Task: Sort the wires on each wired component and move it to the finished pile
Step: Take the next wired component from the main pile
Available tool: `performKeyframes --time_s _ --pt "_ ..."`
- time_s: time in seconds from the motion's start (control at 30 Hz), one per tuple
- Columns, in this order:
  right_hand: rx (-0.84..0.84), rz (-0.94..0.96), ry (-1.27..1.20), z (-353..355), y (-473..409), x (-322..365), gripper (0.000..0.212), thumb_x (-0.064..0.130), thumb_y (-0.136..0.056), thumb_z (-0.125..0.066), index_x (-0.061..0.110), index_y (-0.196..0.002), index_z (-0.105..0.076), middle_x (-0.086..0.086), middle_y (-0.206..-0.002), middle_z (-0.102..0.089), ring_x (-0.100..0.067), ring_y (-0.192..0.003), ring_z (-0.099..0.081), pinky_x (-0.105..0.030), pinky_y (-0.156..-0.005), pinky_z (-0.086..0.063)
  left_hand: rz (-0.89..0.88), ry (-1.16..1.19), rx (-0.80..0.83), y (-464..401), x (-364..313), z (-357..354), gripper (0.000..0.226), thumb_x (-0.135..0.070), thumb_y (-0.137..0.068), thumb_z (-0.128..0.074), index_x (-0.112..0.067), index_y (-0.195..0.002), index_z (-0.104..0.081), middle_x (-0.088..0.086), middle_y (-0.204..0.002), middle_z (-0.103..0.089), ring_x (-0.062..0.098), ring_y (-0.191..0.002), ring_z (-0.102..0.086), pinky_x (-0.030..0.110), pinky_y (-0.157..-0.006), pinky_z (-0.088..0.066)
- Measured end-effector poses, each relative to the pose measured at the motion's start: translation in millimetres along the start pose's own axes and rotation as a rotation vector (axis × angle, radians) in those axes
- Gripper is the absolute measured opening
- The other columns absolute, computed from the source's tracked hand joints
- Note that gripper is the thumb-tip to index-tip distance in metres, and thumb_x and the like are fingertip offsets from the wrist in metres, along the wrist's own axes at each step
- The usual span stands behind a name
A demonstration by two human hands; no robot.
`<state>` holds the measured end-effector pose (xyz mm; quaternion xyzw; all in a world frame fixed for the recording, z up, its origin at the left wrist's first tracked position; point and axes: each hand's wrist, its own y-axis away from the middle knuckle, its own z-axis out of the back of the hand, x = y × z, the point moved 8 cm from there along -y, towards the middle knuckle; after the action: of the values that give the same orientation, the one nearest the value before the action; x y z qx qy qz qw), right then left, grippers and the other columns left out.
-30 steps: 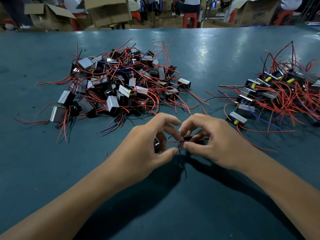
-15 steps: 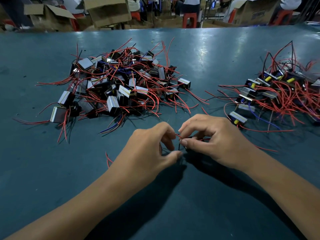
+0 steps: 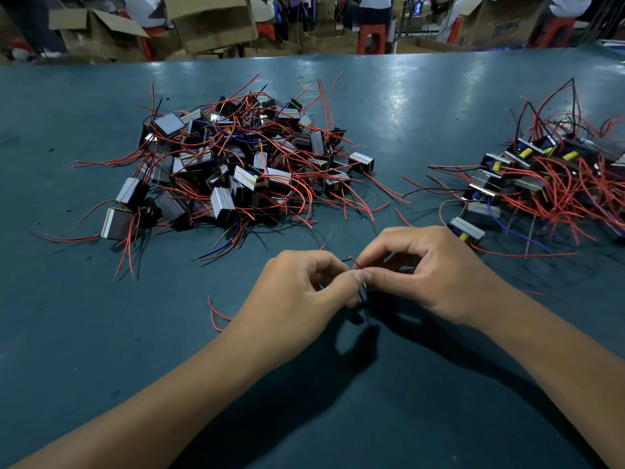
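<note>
Both hands, left (image 3: 297, 289) and right (image 3: 436, 275), pinched thin red wires (image 3: 355, 263) between fingertips, apparently to separate them.

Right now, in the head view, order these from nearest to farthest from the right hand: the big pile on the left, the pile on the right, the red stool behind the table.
From the right hand:
1. Pile on the right, its nearest component just beyond the knuckles.
2. Big pile on the left, across the table.
3. Red stool, beyond the table's far edge.
</note>
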<state>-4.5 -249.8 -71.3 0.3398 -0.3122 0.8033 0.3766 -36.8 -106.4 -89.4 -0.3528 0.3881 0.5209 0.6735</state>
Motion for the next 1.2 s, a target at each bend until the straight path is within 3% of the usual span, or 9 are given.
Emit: performKeyframes --time_s 0.13,0.27,0.37,0.5,0.63,0.73,0.93,1.1,1.2 --pt "0.000 -0.020 -0.022 -0.4 0.5 -1.9 0.006 0.018 -0.086 -0.077 0.023 -0.085 -0.073 0.008 -0.078 -0.072 -0.006 -0.072 -0.067 -0.022 -0.070 -0.052 0.112 0.172 0.043 -2.0 13.1 -9.8 0.009 -0.019 -0.088 -0.076 -0.013 -0.084 -0.072 0.005 -0.067 -0.072 0.010 -0.047 -0.049 0.022 -0.044 -0.039" --pt "-0.038 -0.043 -0.007 3.9 -1.0 -7.4 0.004 0.024 -0.086 -0.073 0.024 -0.084 -0.069 0.006 -0.076 -0.071 -0.003 -0.068 -0.065 -0.017 -0.068 -0.050 0.083 0.066 0.035 -4.5 13.2 -7.1 0.013 -0.010 -0.088 -0.073 -0.015 -0.076 -0.069 0.000 -0.066 -0.071 0.009 -0.049 -0.055 0.025 -0.049 -0.042" --pt "-0.119 -0.095 -0.040 12.3 -3.3 -17.8 0.009 0.017 -0.089 -0.072 0.023 -0.084 -0.066 0.003 -0.075 -0.071 -0.012 -0.065 -0.068 -0.028 -0.071 -0.055 0.016 -0.110 0.072 -1.9 7.3 -5.8 0.011 -0.013 -0.085 -0.072 -0.021 -0.077 -0.070 -0.008 -0.065 -0.068 0.007 -0.052 -0.054 0.021 -0.054 -0.042" --pt "-0.202 -0.148 -0.117 17.5 -1.1 -23.8 0.021 0.013 -0.088 -0.072 0.027 -0.094 -0.057 0.004 -0.079 -0.069 -0.017 -0.060 -0.068 -0.025 -0.063 -0.055 -0.087 -0.268 0.072 2.3 -4.4 1.4 0.014 -0.016 -0.086 -0.070 -0.028 -0.080 -0.071 -0.013 -0.064 -0.064 0.001 -0.052 -0.049 0.011 -0.053 -0.037" --pt "-0.244 -0.061 0.178 19.4 -1.4 -11.3 0.020 0.011 -0.085 -0.072 0.027 -0.087 -0.059 0.010 -0.088 -0.060 -0.010 -0.086 -0.061 -0.026 -0.069 -0.051 -0.142 -0.324 0.049 1.6 -7.4 7.1 0.014 -0.016 -0.087 -0.070 -0.029 -0.087 -0.075 -0.016 -0.068 -0.065 -0.001 -0.063 -0.057 0.009 -0.060 -0.038" --pt "-0.252 -0.036 0.320 19.4 -0.5 -3.7 0.012 0.014 -0.084 -0.074 0.023 -0.087 -0.067 0.008 -0.096 -0.051 -0.003 -0.087 -0.054 -0.019 -0.076 -0.045 -0.208 -0.360 0.005 1.4 -13.6 8.0 0.012 -0.016 -0.088 -0.070 -0.025 -0.094 -0.075 -0.019 -0.072 -0.062 -0.001 -0.067 -0.057 0.007 -0.063 -0.037" --pt "-0.186 0.268 0.357 1.8 8.5 40.1 0.015 0.014 -0.088 -0.068 0.014 -0.102 -0.068 0.005 -0.097 -0.063 -0.004 -0.089 -0.058 -0.016 -0.080 -0.043 -0.289 -0.355 -0.107 -0.6 -24.6 16.0 0.011 -0.010 -0.085 -0.076 -0.019 -0.085 -0.069 -0.013 -0.070 -0.063 0.007 -0.066 -0.057 0.013 -0.060 -0.040" --pt "-0.075 0.166 0.310 -2.9 6.7 28.0 0.011 0.014 -0.090 -0.072 0.015 -0.100 -0.067 0.011 -0.087 -0.069 -0.003 -0.079 -0.062 -0.027 -0.074 -0.049 -0.239 -0.183 -0.069 -3.2 -17.3 15.0 0.004 -0.025 -0.091 -0.072 -0.025 -0.088 -0.069 -0.011 -0.069 -0.064 0.013 -0.059 -0.055 0.024 -0.055 -0.043" --pt "-0.086 0.155 0.327 1.1 5.5 23.6 0.004 0.015 -0.090 -0.070 0.016 -0.093 -0.069 0.011 -0.080 -0.067 -0.006 -0.073 -0.060 -0.024 -0.071 -0.047 -0.253 -0.124 -0.103 -3.0 -20.1 17.9 0.021 -0.043 -0.094 -0.057 -0.024 -0.090 -0.066 -0.004 -0.073 -0.065 0.020 -0.061 -0.057 0.037 -0.057 -0.048"
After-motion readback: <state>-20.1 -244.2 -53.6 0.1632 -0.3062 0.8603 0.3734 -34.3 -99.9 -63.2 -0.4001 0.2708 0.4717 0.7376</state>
